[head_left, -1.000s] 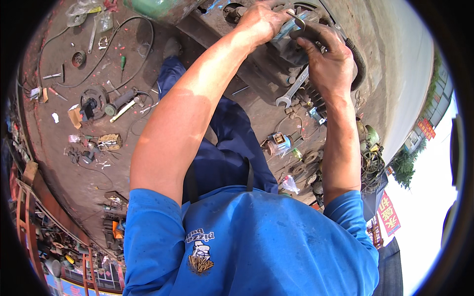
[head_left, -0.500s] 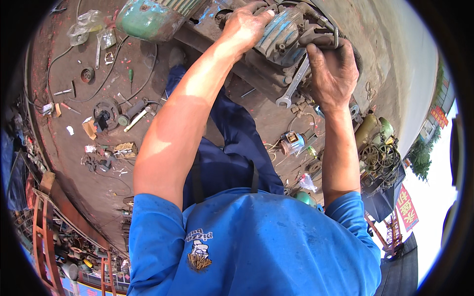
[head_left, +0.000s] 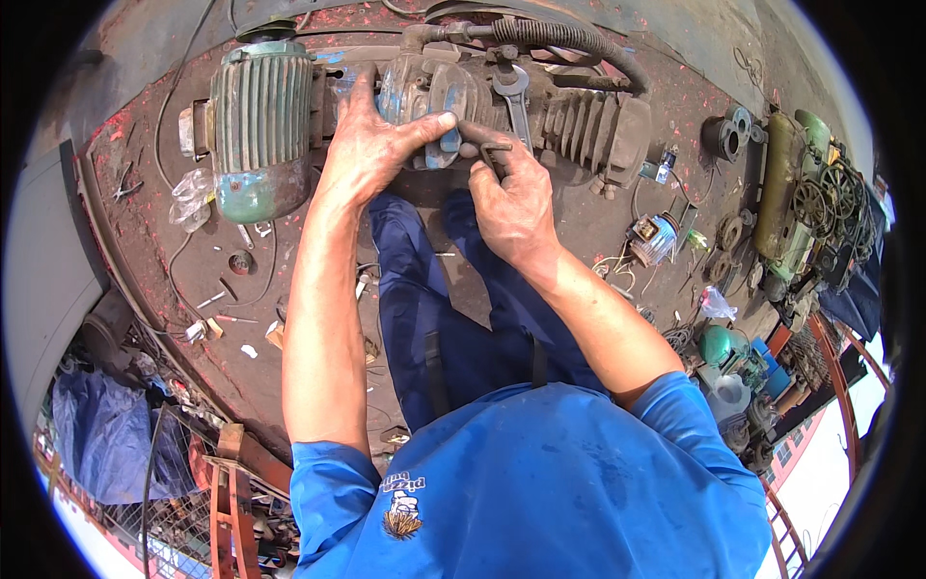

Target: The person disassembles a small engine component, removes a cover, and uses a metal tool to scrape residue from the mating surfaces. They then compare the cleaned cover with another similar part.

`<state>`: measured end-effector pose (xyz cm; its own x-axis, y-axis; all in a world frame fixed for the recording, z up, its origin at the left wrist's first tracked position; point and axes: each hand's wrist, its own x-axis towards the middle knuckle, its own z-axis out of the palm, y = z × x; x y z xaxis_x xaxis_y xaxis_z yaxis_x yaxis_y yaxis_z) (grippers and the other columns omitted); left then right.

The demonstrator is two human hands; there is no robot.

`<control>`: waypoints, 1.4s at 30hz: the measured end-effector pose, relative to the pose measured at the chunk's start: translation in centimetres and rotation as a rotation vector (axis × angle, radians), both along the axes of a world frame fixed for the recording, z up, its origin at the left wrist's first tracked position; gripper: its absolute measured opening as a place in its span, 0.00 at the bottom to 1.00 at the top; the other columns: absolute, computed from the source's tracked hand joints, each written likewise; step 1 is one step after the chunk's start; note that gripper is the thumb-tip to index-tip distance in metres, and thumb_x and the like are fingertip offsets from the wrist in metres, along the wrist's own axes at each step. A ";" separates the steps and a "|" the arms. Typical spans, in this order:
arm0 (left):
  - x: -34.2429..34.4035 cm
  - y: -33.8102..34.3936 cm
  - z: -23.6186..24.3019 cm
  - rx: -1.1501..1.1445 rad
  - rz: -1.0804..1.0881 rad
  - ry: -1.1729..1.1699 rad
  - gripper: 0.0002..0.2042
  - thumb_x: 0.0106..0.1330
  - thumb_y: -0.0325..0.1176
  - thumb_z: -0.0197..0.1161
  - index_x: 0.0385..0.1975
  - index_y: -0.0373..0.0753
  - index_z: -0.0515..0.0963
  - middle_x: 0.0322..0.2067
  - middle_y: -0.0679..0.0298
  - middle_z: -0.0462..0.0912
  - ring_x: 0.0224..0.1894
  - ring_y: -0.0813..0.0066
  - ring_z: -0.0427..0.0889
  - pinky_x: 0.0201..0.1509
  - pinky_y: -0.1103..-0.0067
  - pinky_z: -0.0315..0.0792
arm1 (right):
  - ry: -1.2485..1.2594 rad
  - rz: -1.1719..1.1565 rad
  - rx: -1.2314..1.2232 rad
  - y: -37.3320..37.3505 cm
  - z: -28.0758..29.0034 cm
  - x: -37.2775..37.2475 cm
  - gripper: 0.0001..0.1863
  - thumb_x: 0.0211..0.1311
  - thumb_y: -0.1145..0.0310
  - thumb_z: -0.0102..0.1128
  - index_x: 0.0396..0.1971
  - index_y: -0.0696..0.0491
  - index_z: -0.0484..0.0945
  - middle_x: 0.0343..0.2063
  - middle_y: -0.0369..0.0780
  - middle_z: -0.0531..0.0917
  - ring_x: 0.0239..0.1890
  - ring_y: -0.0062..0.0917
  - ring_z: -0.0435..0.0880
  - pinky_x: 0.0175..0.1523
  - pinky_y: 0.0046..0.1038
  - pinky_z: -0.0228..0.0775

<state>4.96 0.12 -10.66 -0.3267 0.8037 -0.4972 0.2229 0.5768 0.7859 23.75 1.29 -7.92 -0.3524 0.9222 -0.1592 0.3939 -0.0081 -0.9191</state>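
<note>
My left hand (head_left: 376, 145) lies on the round, blue-streaked metal housing (head_left: 417, 85) of a machine. Its fingers are spread, and the thumb reaches across to a blue-grey raised part (head_left: 449, 96). Close by on the right, my right hand (head_left: 514, 201) is closed on a dark bent bar that looks like a hex key (head_left: 497, 146), against the lower edge of the housing. A combination wrench (head_left: 517, 101) rests on the machine just beyond my right fingers, its open jaw pointing away from me. The far end of the bar is hidden by my fingers.
Left of the housing stands a green ribbed electric motor (head_left: 258, 125). A finned cylinder (head_left: 588, 130) and a corrugated hose (head_left: 569, 37) extend right. Small tools and cables litter the ground. A small blue motor (head_left: 656, 237) and a long tank (head_left: 786, 174) lie right.
The view has shifted, bringing the whole machine into sight. My right hand has moved in beside my left with the hex key. The wrench now lies on the machine, jaw facing away.
</note>
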 end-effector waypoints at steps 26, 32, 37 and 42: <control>0.3 -0.2 -1.2 0.024 0.224 -0.511 0.40 0.60 0.50 0.68 0.67 0.34 0.62 0.57 0.55 0.76 0.57 0.60 0.79 0.60 0.66 0.76 | 0.070 -0.112 -0.132 -1.4 -0.1 -0.1 0.32 0.53 0.76 0.68 0.61 0.53 0.72 0.45 0.45 0.75 0.32 0.38 0.84 0.36 0.35 0.79; 0.4 -0.2 -1.3 0.006 0.296 -0.567 0.46 0.55 0.48 0.72 0.70 0.30 0.57 0.59 0.52 0.73 0.59 0.61 0.76 0.62 0.67 0.73 | 0.067 -0.096 -0.149 -1.7 -0.7 -0.1 0.33 0.53 0.74 0.68 0.62 0.51 0.71 0.45 0.44 0.75 0.29 0.35 0.84 0.32 0.34 0.79; -0.2 -0.7 -1.5 -0.015 0.321 -0.572 0.46 0.56 0.48 0.72 0.70 0.30 0.56 0.59 0.53 0.73 0.58 0.61 0.77 0.62 0.67 0.73 | 0.072 -0.088 -0.168 -1.4 -0.5 -0.3 0.33 0.53 0.73 0.68 0.62 0.51 0.71 0.44 0.44 0.75 0.28 0.35 0.84 0.31 0.35 0.79; -0.1 -0.3 -0.9 0.007 0.277 -0.532 0.47 0.56 0.48 0.72 0.70 0.31 0.56 0.59 0.53 0.73 0.59 0.61 0.76 0.63 0.68 0.72 | 0.105 -0.084 -0.097 -1.7 -1.0 -0.1 0.30 0.54 0.69 0.65 0.60 0.53 0.72 0.44 0.46 0.73 0.24 0.38 0.82 0.27 0.38 0.77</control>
<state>4.87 -0.19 -11.55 -0.2325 0.7281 -0.6449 -0.3603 0.5514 0.7524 23.60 -0.39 -8.89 -0.2939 0.9312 -0.2156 0.2896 -0.1282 -0.9485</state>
